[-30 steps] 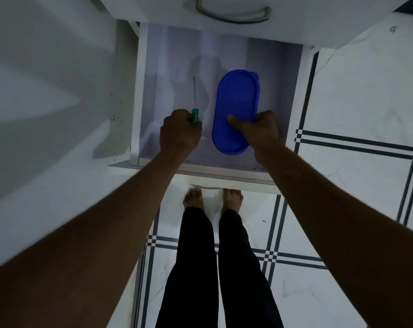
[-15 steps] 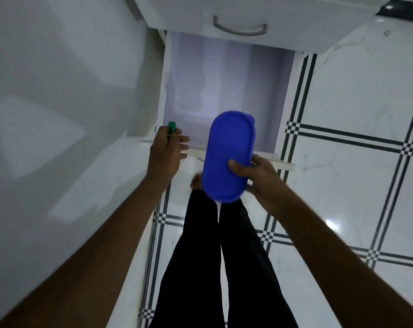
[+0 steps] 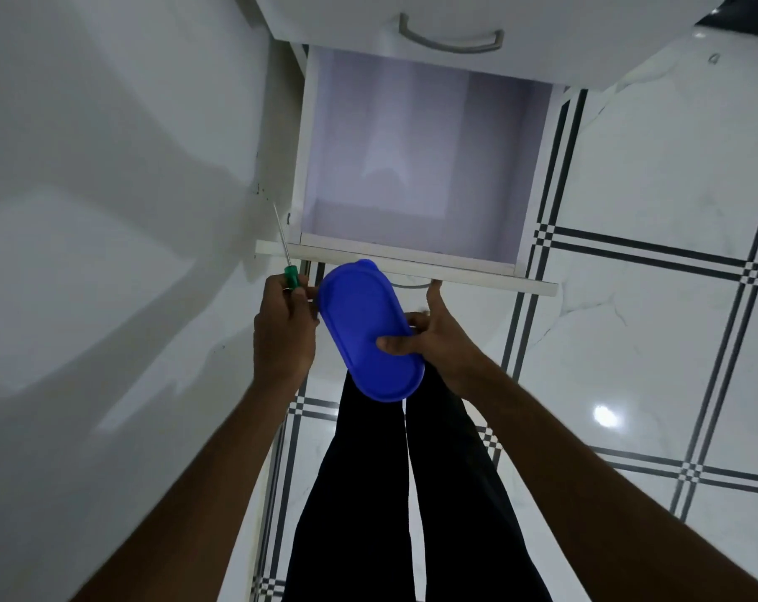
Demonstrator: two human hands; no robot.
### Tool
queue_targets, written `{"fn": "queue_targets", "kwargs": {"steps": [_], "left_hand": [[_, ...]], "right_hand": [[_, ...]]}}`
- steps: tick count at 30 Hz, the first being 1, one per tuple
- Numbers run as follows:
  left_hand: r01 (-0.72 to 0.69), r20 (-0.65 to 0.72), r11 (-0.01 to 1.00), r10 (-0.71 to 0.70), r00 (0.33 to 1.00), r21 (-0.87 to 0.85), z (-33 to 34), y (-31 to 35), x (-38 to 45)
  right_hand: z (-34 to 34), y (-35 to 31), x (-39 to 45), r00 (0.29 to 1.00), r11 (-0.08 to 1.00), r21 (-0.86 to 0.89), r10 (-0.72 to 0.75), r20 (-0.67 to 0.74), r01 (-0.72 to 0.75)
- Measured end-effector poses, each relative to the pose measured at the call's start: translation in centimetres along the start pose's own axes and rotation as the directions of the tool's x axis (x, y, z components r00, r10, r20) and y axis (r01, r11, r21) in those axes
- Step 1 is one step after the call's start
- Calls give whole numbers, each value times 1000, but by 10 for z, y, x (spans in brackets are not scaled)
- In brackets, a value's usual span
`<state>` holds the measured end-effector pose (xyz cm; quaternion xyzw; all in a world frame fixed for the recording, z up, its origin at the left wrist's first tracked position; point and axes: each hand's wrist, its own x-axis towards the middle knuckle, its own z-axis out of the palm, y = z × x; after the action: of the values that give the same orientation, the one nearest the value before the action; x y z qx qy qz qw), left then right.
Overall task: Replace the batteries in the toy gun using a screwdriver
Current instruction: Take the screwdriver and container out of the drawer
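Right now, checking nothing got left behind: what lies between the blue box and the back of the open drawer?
In the head view, only the bare drawer floor and front rim lie beyond the blue box.

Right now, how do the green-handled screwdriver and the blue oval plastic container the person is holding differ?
The green-handled screwdriver is thin and long, with a bare metal shaft; the blue oval plastic container is broad and flat-lidded. The screwdriver sits in the left hand, shaft pointing up and away from the fist; the container is gripped by the right hand, thumb on its lid. Both are held in front of the open drawer.
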<state>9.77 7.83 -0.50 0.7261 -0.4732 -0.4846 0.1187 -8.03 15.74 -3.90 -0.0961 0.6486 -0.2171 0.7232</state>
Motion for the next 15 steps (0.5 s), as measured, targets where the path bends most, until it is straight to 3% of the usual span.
{"fn": "queue_targets", "kwargs": {"steps": [7,15], "left_hand": [[-3,52,986,12,999,-169,14,24,17],[39,82,973,-21,996,-226,40,46,51]], "right_hand": [[-25,-46,14,998,995,81,-63,31,61],[-54,-92,40,987,985,-62,-161,16,162]]}}
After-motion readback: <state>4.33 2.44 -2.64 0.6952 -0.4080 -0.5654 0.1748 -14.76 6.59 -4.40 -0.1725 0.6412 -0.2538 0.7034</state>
